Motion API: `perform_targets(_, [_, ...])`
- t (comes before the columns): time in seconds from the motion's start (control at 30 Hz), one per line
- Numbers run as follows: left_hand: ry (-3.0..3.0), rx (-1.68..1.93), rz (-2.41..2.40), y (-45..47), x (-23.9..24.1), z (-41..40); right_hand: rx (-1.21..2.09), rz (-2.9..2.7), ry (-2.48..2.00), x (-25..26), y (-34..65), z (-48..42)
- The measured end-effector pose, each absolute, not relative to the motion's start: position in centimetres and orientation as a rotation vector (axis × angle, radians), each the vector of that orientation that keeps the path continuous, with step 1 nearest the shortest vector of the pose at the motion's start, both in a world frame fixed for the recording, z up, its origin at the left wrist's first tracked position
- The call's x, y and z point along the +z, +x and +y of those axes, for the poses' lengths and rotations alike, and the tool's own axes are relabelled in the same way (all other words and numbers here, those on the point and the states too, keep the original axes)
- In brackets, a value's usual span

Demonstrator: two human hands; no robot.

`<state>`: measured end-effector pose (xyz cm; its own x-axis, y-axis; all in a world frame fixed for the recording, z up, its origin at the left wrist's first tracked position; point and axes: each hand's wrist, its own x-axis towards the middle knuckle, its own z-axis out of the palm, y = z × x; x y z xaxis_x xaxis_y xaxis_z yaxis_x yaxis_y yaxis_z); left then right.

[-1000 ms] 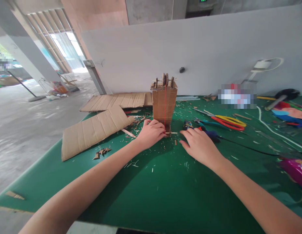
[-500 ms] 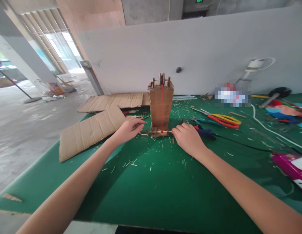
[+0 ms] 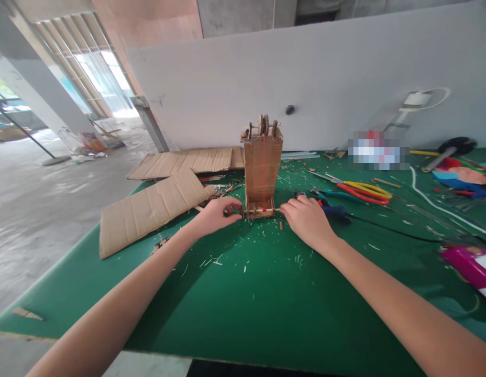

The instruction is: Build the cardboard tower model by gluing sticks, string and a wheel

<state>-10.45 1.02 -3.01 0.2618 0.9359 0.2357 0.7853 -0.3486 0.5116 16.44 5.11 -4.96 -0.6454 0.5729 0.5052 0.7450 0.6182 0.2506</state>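
Observation:
An upright cardboard tower (image 3: 263, 170) stands on the green table (image 3: 246, 309), with small wheels on an axle at its top and a red string running down its front. A thin wooden stick (image 3: 262, 210) passes through its base. My left hand (image 3: 217, 215) pinches the small crank piece at the stick's left end. My right hand (image 3: 308, 220) is closed on the stick's right end, beside the tower's base.
Two flat cardboard sheets (image 3: 152, 207) lie left of the tower. Scissors with red and yellow handles (image 3: 361, 191), blue-handled pliers (image 3: 331, 209), a black cable and a white cable lie to the right. A pink object (image 3: 468, 264) sits at the right edge. Cardboard scraps litter the mat.
My left hand left the tower's base, swung out to the left, then came back to the crank at the stick's left end. My right hand shifted in onto the stick's right end.

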Motion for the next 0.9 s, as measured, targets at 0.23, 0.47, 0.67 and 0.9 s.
perform_targets(0.23, [2.261,0.779,1.521,-10.13,-3.37,0.92,-0.594,-2.438,-1.034,-5.3,16.35,5.19])
perform_targets(0.47, [2.412,0.825,1.481,-10.29,-3.41,0.93,-0.518,-2.422,-1.001,-5.28,16.22,4.99])
perform_targets(0.67, [2.497,0.86,1.418,-9.67,-3.61,0.85,-0.456,-2.423,-0.993,-5.3,16.19,5.08])
perform_targets(0.9, [2.582,0.801,1.373,-9.79,-3.48,1.32,-0.346,-2.418,-1.027,-5.38,15.9,4.89])
